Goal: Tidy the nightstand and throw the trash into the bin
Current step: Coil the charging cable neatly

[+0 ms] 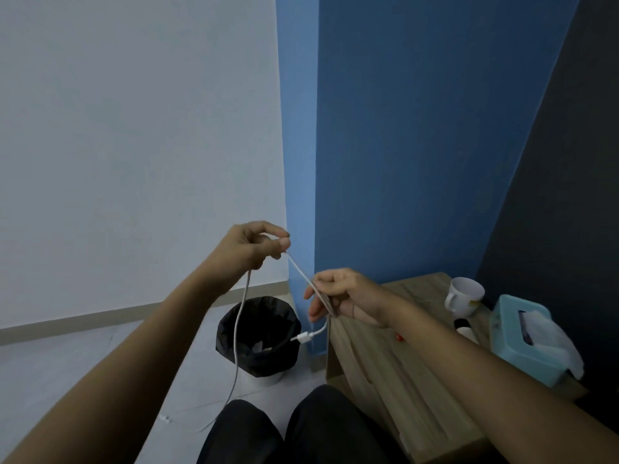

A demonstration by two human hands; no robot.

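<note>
A thin white charging cable [242, 316] runs between both of my hands. My left hand [256, 244] is raised and pinches one part of it between thumb and fingers. From there a long strand hangs down toward the floor. My right hand [338, 293] sits lower, beside the nightstand's left edge, and grips several gathered loops of the cable. A white plug [303, 337] dangles just below it. The wooden nightstand [385, 356] stands at the right. A bin [258, 336] lined with a black bag stands on the floor to its left, with some pale scraps inside.
On the nightstand stand a white mug [464, 296], a teal tissue box [526, 343] with tissue sticking out, a small dark and white object [464, 326] and a tiny red item [398, 337]. A blue wall rises behind. My dark-trousered knees [291, 430] are at the bottom.
</note>
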